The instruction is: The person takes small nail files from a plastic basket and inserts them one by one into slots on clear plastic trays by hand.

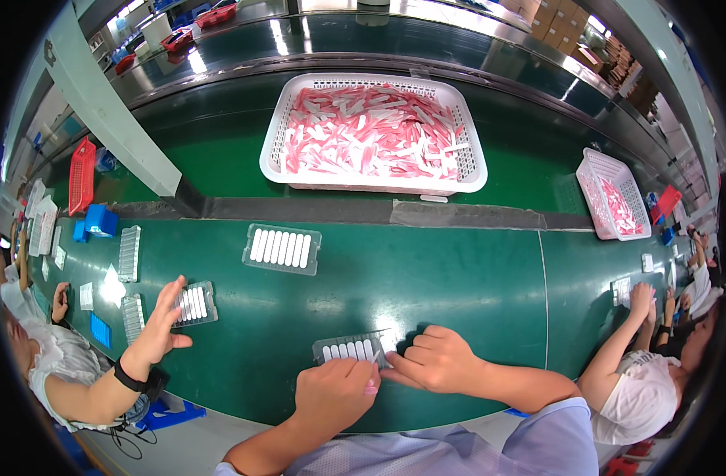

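Note:
A clear plastic tray [322, 349] lies near the table's front edge, with a row of white sticks [351, 350] in it. My left hand [335, 390] is closed at the tray's near side, its fingers covering part of it. A small pink piece [371, 388] pokes out of that fist. My right hand [440, 361] is closed in a pinch at the tray's right end, fingertips close to the left hand's. What lies between the right fingertips is hidden. Further up the table sits another clear tray [249, 260] holding several white sticks [280, 247].
A large white basket [379, 188] full of pink and white pieces stands beyond a dark ledge [331, 211]. At left, a co-worker's open hand [161, 321] reaches over a tray [208, 308]. Another white basket [617, 190] and a co-worker's hand [642, 301] are at right.

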Demonstrator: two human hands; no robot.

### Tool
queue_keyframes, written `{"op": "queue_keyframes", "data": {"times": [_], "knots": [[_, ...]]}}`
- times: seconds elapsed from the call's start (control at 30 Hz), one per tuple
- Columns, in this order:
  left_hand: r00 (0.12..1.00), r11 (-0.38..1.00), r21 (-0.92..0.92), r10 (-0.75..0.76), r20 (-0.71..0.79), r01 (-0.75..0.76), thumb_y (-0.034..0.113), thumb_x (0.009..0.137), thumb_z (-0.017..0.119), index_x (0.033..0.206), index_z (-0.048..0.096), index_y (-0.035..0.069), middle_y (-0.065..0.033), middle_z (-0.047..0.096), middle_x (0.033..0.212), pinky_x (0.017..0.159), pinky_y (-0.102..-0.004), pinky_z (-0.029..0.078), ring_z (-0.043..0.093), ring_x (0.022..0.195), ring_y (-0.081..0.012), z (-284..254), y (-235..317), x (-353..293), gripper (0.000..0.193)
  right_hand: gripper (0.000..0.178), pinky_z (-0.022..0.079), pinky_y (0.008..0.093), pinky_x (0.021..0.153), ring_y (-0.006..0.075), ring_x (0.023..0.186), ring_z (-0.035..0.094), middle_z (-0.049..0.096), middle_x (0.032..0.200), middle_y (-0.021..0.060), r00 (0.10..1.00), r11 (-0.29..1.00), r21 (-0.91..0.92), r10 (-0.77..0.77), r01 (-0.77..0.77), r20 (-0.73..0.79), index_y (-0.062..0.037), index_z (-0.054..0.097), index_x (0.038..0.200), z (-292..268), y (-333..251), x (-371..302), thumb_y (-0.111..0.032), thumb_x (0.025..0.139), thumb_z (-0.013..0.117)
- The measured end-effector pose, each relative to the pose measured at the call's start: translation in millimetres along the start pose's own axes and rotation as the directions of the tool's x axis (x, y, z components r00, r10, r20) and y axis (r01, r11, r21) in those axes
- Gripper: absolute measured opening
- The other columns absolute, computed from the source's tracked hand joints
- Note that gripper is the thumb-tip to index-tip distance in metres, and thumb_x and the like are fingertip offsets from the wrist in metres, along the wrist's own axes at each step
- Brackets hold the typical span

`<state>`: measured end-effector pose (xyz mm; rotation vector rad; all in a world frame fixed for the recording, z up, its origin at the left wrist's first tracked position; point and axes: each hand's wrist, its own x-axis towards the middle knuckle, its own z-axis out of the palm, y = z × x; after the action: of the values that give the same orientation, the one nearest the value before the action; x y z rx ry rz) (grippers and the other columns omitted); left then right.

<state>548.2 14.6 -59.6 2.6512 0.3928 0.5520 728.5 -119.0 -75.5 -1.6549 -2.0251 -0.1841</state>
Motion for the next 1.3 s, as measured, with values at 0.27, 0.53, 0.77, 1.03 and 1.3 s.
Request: {"op": "queue_keyframes", "data": {"times": [0.27,0.53,0.77,1.03,1.3], "knots": [[0.823,0.234,-0.848,-0.458,0.336,0.476,0.004,0.091,0.079,0.082,0.070,0.003,0.0092,0.047,0.058,0.049,-0.0202,0.029,0.034,0.052,0.0011,-19.1,-20.4,-16.4,0.013,0.039,0.038,0.0308,0.052,0.0156,0.049,0.050,0.053,0.059,-0.0046,0.973,0.911,0.343,0.224,-0.229,0.054,-0.0073,0.076,0.108,-14.9,1.7,-0.3,-0.029,0.078,0.088],[0.838,0.131,-0.893,-0.425,0.342,0.431,0.003,0.095,0.075,0.086,0.072,0.000,0.0122,0.044,0.061,0.051,-0.0203,0.022,0.031,0.055,0.0031,-18.3,-7.5,-17.2,0.010,0.016,0.046,0.0272,0.054,0.0107,0.059,0.062,0.067,0.068,0.0029,0.820,0.357,0.775,0.461,-0.522,0.340,-0.0040,0.073,0.111,-23.2,-14.9,37.9,-0.004,0.095,0.072],[0.861,0.255,-0.861,-0.393,0.323,0.439,0.003,0.098,0.072,0.100,0.073,-0.001,0.0096,0.047,0.063,0.051,-0.0213,0.025,0.035,0.055,0.0011,-22.1,-14.6,-23.3,0.005,0.008,0.048,0.0214,0.060,0.0064,0.069,0.066,0.076,0.082,0.0055,0.765,0.048,0.889,0.532,-0.455,0.363,0.0005,0.074,0.102,-19.1,5.9,29.6,-0.002,0.096,0.069],[0.697,-0.673,-0.619,-0.211,0.685,0.405,-0.001,0.101,0.057,0.139,0.057,-0.005,-0.0134,0.067,0.096,0.057,-0.0264,0.044,0.061,0.077,-0.0192,-25.7,-43.5,-42.7,0.039,0.005,0.050,0.0320,0.056,0.0176,0.060,0.066,0.072,0.073,0.0101,0.818,0.589,0.597,0.220,-0.545,0.531,-0.0022,0.075,0.089,-17.2,27.5,53.6,-0.004,0.085,0.077],[0.738,-0.522,-0.721,-0.230,0.634,0.456,-0.006,0.100,0.052,0.136,0.057,-0.006,-0.0227,0.071,0.110,0.057,-0.0304,0.052,0.073,0.094,-0.0290,-36.7,-48.9,-54.9,0.037,0.062,0.054,0.0448,0.069,0.0338,0.080,0.070,0.072,0.093,0.0132,0.793,0.785,0.368,0.241,-0.499,0.560,-0.0119,0.050,0.140,-10.3,29.5,58.2,-0.017,0.085,0.077]]}}
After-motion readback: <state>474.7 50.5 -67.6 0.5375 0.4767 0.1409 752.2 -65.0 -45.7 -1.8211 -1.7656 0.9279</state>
